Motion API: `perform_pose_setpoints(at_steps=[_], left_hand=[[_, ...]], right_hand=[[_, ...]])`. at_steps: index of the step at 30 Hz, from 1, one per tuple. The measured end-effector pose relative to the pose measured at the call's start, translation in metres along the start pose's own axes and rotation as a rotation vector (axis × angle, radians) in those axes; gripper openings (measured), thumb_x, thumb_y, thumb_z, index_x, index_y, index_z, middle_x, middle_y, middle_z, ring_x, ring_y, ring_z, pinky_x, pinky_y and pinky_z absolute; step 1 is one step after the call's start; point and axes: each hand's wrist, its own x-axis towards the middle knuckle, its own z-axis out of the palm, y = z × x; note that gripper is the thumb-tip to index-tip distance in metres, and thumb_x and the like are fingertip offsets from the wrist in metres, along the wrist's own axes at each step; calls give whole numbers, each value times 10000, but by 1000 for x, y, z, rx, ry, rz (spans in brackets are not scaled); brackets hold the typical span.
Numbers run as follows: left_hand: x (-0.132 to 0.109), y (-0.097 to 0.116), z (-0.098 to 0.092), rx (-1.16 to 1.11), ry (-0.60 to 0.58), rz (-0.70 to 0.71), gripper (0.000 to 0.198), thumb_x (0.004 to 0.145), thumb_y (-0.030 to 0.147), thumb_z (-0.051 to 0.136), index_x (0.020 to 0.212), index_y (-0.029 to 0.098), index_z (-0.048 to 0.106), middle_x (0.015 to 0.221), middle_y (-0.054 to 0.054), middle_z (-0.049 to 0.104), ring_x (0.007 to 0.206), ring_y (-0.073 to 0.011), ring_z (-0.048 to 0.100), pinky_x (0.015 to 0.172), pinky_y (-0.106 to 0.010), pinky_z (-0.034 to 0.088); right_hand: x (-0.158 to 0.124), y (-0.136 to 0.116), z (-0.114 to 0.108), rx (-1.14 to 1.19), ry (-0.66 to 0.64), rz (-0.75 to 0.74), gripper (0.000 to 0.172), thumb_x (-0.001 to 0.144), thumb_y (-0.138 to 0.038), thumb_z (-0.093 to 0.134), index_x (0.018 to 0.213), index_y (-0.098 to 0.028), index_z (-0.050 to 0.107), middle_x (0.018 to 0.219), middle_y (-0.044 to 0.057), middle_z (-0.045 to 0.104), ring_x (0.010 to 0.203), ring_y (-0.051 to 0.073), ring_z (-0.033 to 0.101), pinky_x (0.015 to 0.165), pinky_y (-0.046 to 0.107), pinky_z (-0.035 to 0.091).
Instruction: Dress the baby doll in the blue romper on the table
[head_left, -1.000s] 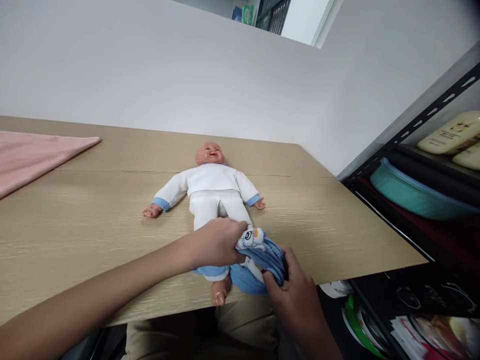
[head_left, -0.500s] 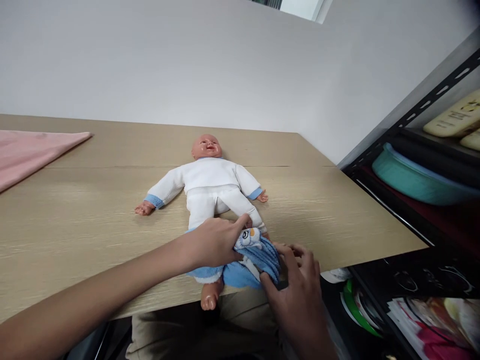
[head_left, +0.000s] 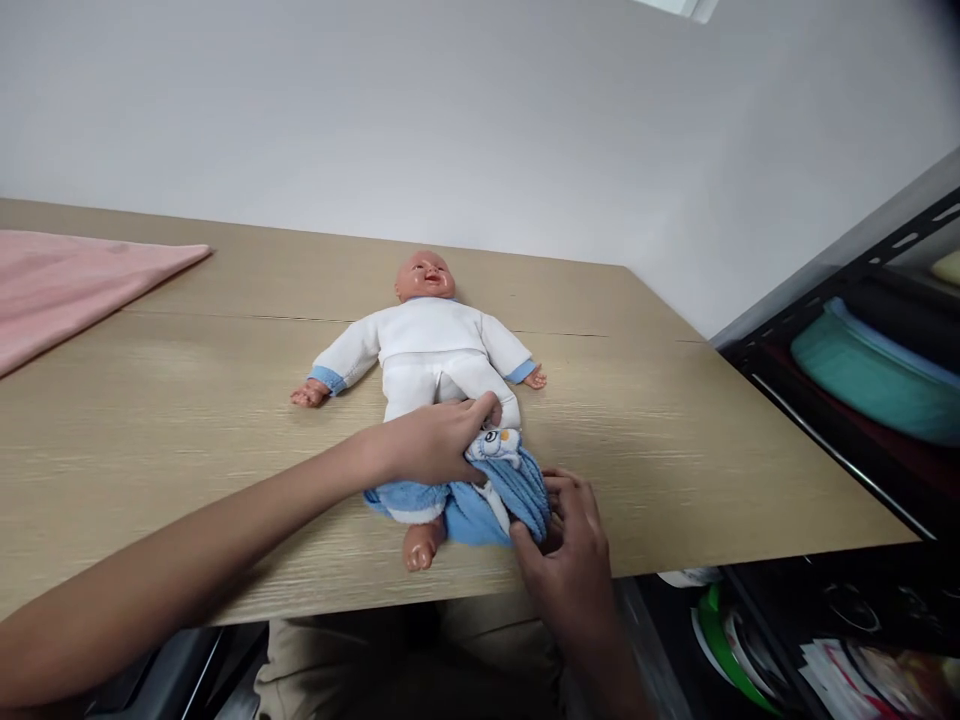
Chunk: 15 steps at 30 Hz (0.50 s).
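Observation:
A baby doll (head_left: 433, 328) in a white outfit with blue cuffs lies on its back, head toward the wall. Blue-and-white pants (head_left: 480, 510) with an animal-face patch are bunched around its lower legs. One bare foot (head_left: 421, 545) sticks out of the leg opening on the left; the other foot is hidden by cloth and fingers. My left hand (head_left: 442, 440) is closed on the upper edge of the pants beside the patch. With thumb and fingers, my right hand (head_left: 566, 540) grips the bunched fabric from the right side.
The doll lies near the front edge of a wooden table (head_left: 645, 430). A pink cloth (head_left: 82, 285) is spread at the left. To the right stands a black shelf rack (head_left: 832, 440) with a teal basin (head_left: 874, 375). Below the table edge are my lap and assorted items.
The camera view has shifted, so the scene sits differently in the frame. Both hands keep their hold on the pants, and the doll's covered foot no longer shows beside the fabric.

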Motion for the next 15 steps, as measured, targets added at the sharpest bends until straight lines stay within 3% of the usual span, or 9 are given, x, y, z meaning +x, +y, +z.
perform_pose_setpoints(at_steps=[5,9,15], left_hand=[[4,-8,-10,-100,-41,-75,581,817,302,770,1280,181,441,1081,-87,666,987,-295,658,840,-371,478],[4,-11,-12,-240,-65,-114,582,806,316,753,1289,186,455,1115,-85,673,1020,-293,675,869,-379,495],[2,-16,-18,-496,-106,-99,647,734,242,781,1305,216,479,1131,-40,667,1064,-259,671,870,-345,527]], right_hand=[[14,-10,14,204,-18,215,240,861,-312,647,1079,-248,569,851,15,698,701,207,648,617,305,541],[28,-10,17,359,-66,281,221,888,-380,624,1054,-249,557,848,18,723,702,205,638,617,297,531],[32,3,12,450,-291,284,311,878,-290,672,1177,-245,599,1009,23,740,922,216,708,842,323,596]])
